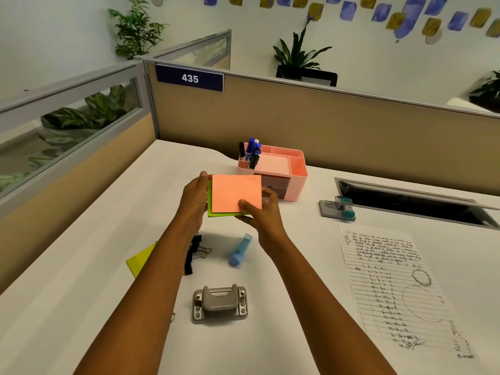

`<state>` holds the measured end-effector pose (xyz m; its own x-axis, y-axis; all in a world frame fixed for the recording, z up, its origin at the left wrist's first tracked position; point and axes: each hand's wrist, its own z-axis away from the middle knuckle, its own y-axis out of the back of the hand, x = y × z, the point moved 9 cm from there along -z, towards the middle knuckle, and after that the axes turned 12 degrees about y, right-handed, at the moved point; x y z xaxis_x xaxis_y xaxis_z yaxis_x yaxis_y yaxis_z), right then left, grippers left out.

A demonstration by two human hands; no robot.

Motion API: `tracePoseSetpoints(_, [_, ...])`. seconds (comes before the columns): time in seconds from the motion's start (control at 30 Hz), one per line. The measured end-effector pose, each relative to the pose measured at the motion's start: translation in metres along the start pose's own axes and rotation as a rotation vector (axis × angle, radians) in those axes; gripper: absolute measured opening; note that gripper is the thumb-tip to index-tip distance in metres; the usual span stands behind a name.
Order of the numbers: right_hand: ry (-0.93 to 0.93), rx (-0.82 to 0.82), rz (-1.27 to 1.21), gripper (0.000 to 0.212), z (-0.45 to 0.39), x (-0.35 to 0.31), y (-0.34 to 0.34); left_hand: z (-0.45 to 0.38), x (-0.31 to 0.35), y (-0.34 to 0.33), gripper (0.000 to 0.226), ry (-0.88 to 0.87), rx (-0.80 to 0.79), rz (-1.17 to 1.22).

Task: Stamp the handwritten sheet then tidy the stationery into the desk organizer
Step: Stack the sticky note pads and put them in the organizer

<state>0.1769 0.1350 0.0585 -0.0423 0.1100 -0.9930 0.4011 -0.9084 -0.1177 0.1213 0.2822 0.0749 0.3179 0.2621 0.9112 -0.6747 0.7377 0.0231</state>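
Both my hands hold a stack of sticky-note pads above the desk, an orange pad on top of a green one. My left hand grips the stack's left edge; my right hand pinches its lower right corner, thumb on top. Just behind stands the pink desk organizer, with markers upright in its left slot. The handwritten sheet lies flat at the right. The stamp rests on its grey pad beyond the sheet.
On the desk lie a yellow pad, black binder clips, a blue glue stick and a grey hole punch. A cable slot opens at the right. Partition walls enclose the back and left.
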Motion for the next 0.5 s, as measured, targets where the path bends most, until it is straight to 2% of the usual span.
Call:
tracePoseSetpoints(0.17, [-0.043,0.09,-0.11,0.054,0.001,0.012,0.018,-0.001,-0.009,0.019,0.018,-0.1,-0.015,-0.061])
tracePoseSetpoints(0.27, [-0.049,0.114,-0.114,0.053,0.004,0.017,0.026,-0.005,-0.022,0.046,0.018,-0.172,0.085,-0.292])
tracePoseSetpoints(0.33, [-0.059,0.13,-0.113,0.056,0.005,0.02,0.031,-0.012,-0.041,0.061,0.04,-0.093,0.095,-0.558])
tracePoseSetpoints(0.43, [-0.058,0.133,-0.108,0.056,0.009,0.02,0.037,-0.014,-0.073,0.084,0.086,0.092,0.058,-1.0])
tracePoseSetpoints(0.5, [-0.057,0.126,-0.098,0.055,0.011,0.019,0.04,-0.01,-0.087,0.096,0.101,0.153,0.048,-1.221])
